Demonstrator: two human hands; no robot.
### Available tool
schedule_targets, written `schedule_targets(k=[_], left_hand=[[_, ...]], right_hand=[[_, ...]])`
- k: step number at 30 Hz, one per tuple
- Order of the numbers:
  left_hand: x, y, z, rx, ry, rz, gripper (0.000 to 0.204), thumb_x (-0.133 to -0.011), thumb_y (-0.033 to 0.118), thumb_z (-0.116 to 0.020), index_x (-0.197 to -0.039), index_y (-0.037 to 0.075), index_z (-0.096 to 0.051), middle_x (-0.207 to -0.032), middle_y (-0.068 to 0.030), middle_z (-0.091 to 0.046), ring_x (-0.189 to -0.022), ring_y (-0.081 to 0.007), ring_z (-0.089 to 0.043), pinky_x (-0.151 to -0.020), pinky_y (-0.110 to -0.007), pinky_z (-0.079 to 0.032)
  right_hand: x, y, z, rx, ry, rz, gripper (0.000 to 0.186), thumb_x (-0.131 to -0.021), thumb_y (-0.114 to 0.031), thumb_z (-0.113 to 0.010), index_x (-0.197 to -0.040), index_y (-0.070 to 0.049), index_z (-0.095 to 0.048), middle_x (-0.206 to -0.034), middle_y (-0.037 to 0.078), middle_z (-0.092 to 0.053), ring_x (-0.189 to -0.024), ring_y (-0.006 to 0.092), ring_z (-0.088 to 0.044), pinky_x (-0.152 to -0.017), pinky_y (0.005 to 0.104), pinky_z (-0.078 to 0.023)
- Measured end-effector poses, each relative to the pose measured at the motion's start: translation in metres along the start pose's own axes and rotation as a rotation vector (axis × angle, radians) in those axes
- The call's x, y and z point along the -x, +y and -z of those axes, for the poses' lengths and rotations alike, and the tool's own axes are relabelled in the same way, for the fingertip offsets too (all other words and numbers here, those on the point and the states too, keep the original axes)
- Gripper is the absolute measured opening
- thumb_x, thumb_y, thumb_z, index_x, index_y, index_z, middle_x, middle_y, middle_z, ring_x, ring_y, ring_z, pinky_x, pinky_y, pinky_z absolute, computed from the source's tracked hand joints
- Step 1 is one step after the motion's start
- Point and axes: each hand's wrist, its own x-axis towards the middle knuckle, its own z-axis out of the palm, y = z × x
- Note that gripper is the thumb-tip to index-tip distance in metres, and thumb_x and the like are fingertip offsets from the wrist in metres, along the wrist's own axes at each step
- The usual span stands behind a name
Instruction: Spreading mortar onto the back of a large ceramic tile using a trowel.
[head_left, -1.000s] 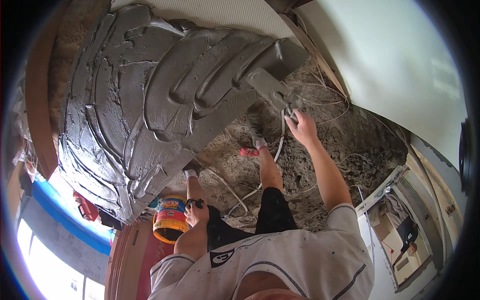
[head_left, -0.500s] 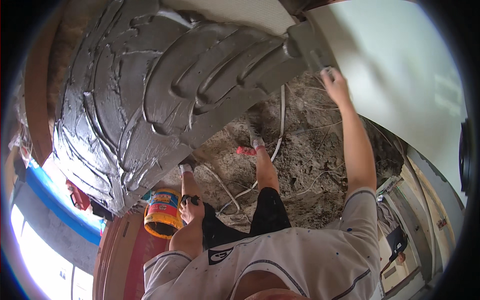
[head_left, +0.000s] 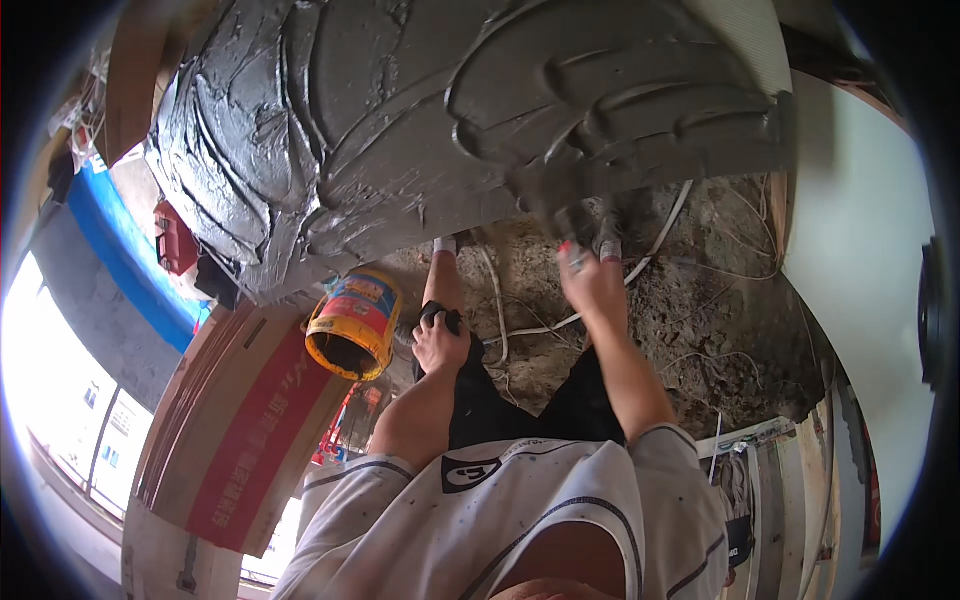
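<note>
Wet grey mortar (head_left: 390,130) covers a large panel ahead of me, with curved trowel ridges across it. My right hand (head_left: 597,292) grips the handle of a trowel (head_left: 562,205) at the panel's near edge. Motion smears the trowel's blade, and I cannot tell whether it touches the mortar. My left hand (head_left: 440,345) rests on my left knee, its fingers apart over the black fabric of my shorts. Beside that knee, to the left, a yellow bucket (head_left: 350,335) with a red and blue label stands tilted, dark inside.
Rough, earthy ground (head_left: 720,330) with pale cables (head_left: 665,235) lies around my feet. A smooth white panel (head_left: 850,220) stands at the right. Flat cardboard boxes (head_left: 200,450) and a red tool case (head_left: 175,240) are at the left. A person's dark clothing (head_left: 738,530) shows at lower right.
My right hand and the trowel have come left and toward me from the mortar's far right corner. The view has swung right. My left hand stays on the knee.
</note>
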Motion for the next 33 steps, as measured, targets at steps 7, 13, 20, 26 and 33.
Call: schedule_targets(k=[7,13,20,26,33], left_hand=[[-0.02,-0.025,0.012,0.157,-0.054,-0.02,0.064,-0.094,0.052,-0.067,-0.146,0.015,-0.067,-0.15,-0.0182,-0.061,-0.139,-0.0407,-0.057,-0.112,-0.054,-0.051],[-0.029,-0.08,0.005,0.301,-0.063,-0.045,0.065,-0.092,0.049,-0.069,-0.147,0.015,-0.067,-0.15,-0.0147,-0.06,-0.139,-0.0395,-0.056,-0.11,-0.054,-0.051],[-0.044,-0.127,0.015,0.476,-0.116,-0.022,0.057,-0.091,0.047,-0.073,-0.141,0.018,-0.07,-0.15,-0.014,-0.061,-0.137,-0.0403,-0.059,-0.108,-0.053,-0.054],[-0.066,-0.173,0.015,0.609,-0.264,-0.02,0.063,-0.096,0.05,-0.068,-0.147,0.014,-0.062,-0.16,-0.0184,-0.053,-0.146,-0.0399,-0.053,-0.115,-0.057,-0.05],[-0.084,-0.196,0.016,0.719,-0.343,-0.06,0.063,-0.098,0.05,-0.066,-0.148,0.012,-0.063,-0.158,-0.0191,-0.055,-0.147,-0.0405,-0.053,-0.114,-0.057,-0.051]], right_hand=[[0.119,0.034,-0.088,-0.023,-0.309,0.12,0.037,-0.1,-0.041,-0.078,-0.104,-0.006,-0.067,-0.072,0.022,-0.071,-0.073,0.0459,-0.074,-0.065,0.0598,-0.057],[0.014,-0.005,0.013,-0.983,0.018,-0.491,0.051,-0.106,-0.037,-0.077,-0.07,-0.015,-0.049,-0.062,-0.001,-0.053,-0.048,0.0111,-0.049,-0.044,0.0341,-0.037],[0.013,-0.178,-0.153,-0.428,-0.196,-0.306,0.044,-0.105,-0.039,-0.076,-0.074,-0.011,-0.064,-0.062,-0.001,-0.061,-0.047,0.0101,-0.053,-0.046,0.0324,-0.043],[0.077,-0.356,-0.313,-0.182,-0.468,0.202,0.051,-0.099,-0.049,-0.077,-0.099,0.003,-0.073,-0.088,0.027,-0.078,-0.085,0.0437,-0.078,-0.076,0.0534,-0.06],[0.108,-0.456,-0.321,-0.074,-0.706,0.52,0.045,-0.108,-0.05,-0.063,-0.117,-0.006,-0.064,-0.094,0.03,-0.077,-0.091,0.0546,-0.075,-0.08,0.0658,-0.057]])
